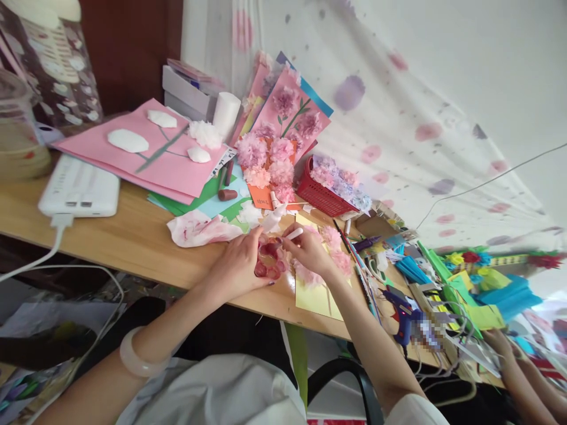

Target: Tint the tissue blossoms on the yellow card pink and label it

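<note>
Left hand (pixel 239 260) grips a red-stained flower-shaped palette (pixel 268 271), best kept level; right hand (pixel 311 250) pinches a slim white stick (pixel 295 234).

dish (pixel 268 272): reddish | stick (pixel 295 234): white | card (pixel 310 302): yellow | curtain (pixel 390 127): white (pink, purple blotches)

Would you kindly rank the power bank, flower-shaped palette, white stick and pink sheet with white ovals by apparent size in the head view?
Largest: pink sheet
Power bank
Flower-shaped palette
Smallest: white stick, partly hidden
</note>
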